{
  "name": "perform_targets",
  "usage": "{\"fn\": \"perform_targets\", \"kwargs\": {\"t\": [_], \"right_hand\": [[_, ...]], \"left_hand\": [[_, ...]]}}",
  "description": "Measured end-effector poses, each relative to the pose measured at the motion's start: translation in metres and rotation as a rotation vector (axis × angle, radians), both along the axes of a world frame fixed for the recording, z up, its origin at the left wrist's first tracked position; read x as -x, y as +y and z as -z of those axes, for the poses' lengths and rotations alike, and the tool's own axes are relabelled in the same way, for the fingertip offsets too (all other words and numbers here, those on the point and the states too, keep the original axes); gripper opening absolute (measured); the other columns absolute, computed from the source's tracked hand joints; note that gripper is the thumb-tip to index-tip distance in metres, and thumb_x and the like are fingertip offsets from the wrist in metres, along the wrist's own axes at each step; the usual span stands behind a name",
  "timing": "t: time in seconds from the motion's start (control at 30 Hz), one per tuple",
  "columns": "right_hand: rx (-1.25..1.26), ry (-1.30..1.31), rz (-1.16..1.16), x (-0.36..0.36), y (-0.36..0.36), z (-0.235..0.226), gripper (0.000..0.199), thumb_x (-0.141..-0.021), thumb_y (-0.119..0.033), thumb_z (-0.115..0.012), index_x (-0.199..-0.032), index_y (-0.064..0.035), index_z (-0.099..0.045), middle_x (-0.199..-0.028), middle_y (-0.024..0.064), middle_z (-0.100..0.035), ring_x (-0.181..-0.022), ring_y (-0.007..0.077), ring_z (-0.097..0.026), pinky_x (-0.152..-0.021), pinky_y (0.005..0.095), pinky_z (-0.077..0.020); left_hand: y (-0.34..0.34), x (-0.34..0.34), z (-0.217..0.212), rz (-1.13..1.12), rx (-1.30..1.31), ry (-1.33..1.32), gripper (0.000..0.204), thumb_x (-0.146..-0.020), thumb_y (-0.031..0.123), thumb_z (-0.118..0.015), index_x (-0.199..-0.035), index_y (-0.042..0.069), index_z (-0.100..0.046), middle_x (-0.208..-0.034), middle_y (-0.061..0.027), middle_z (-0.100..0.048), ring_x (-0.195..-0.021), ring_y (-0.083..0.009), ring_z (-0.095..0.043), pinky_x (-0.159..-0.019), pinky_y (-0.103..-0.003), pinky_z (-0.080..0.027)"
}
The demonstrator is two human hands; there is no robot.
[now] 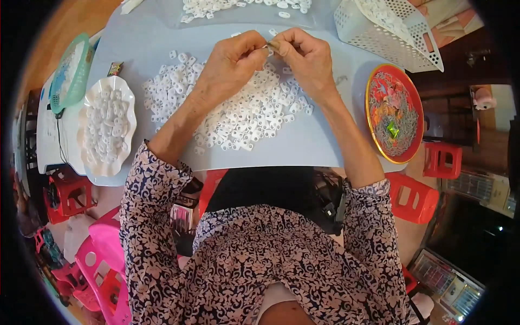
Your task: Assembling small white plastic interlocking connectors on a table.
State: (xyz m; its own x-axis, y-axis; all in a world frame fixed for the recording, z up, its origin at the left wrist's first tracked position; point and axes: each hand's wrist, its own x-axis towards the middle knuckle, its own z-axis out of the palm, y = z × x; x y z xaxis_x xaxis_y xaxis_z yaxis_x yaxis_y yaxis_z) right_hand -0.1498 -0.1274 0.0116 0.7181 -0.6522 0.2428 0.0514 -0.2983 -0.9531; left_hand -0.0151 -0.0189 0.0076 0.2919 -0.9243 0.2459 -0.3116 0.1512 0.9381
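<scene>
Both hands meet above the far part of the pale blue table (173,154), fingertips close together. My left hand (235,57) is closed in a pinch, thumb against the forefinger. Opposite it, my right hand (306,57) pinches too, with a small dark sliver showing at its fingertips. What exactly they hold is too small to make out. Under and around the hands spreads a loose pile of small white plastic pieces with holes (238,122). To the right stands a red oval tray (398,74) with a gold rim, holding many thin grey metal bits and some coloured wrappers.
A white scalloped dish (105,170) of similar white pieces sits at the left. Beyond it leans a green basket (85,57). A white perforated basket (360,40) stands at the far right. More white pieces (216,5) lie at the far edge. Red stools (414,197) stand around.
</scene>
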Motion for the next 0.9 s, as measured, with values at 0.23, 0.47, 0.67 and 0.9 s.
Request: {"fn": "perform_targets", "kwargs": {"t": [0.23, 0.47, 0.67, 0.9], "right_hand": [[0.03, -0.021, 0.019, 0.0, 0.002, 0.005, 0.017, -0.085, -0.015, -0.066, -0.08, 0.001, -0.064, -0.065, -0.0022, -0.059, -0.06, 0.003, -0.047, -0.053, 0.019, -0.0398], [-0.109, -0.047, -0.138, 0.004, -0.005, 0.002, 0.014, -0.089, -0.014, -0.061, -0.089, 0.0003, -0.065, -0.072, 0.0006, -0.063, -0.063, 0.0047, -0.052, -0.055, 0.0196, -0.0434], [-0.068, -0.031, -0.154, 0.002, -0.007, 0.005, 0.013, -0.089, -0.012, -0.06, -0.088, 0.0, -0.065, -0.071, 0.0007, -0.062, -0.061, 0.0048, -0.053, -0.053, 0.0202, -0.0439], [0.119, -0.038, 0.012, -0.011, -0.004, 0.025, 0.014, -0.082, -0.013, -0.062, -0.072, -0.0043, -0.063, -0.06, -0.0007, -0.058, -0.053, 0.0065, -0.049, -0.047, 0.0235, -0.0401]], "left_hand": [[0.001, 0.003, -0.005, -0.024, -0.01, -0.14, 0.014, -0.086, 0.013, -0.052, -0.078, 0.002, -0.055, -0.059, 0.0014, -0.049, -0.054, -0.0049, -0.039, -0.048, -0.023, -0.034], [0.0, -0.007, -0.002, 0.034, -0.032, 0.026, 0.015, -0.087, 0.013, -0.049, -0.077, 0.002, -0.055, -0.06, 0.0028, -0.048, -0.055, -0.004, -0.04, -0.049, -0.022, -0.033], [0.002, -0.006, -0.012, 0.091, -0.082, 0.041, 0.014, -0.086, 0.013, -0.049, -0.078, 0.003, -0.055, -0.062, 0.0026, -0.049, -0.057, -0.0043, -0.04, -0.05, -0.022, -0.034], [0.003, 0.005, -0.007, -0.018, 0.032, -0.045, 0.013, -0.086, 0.011, -0.05, -0.078, 0.002, -0.055, -0.067, 0.0035, -0.045, -0.065, -0.006, -0.04, -0.056, -0.022, -0.033]]}}
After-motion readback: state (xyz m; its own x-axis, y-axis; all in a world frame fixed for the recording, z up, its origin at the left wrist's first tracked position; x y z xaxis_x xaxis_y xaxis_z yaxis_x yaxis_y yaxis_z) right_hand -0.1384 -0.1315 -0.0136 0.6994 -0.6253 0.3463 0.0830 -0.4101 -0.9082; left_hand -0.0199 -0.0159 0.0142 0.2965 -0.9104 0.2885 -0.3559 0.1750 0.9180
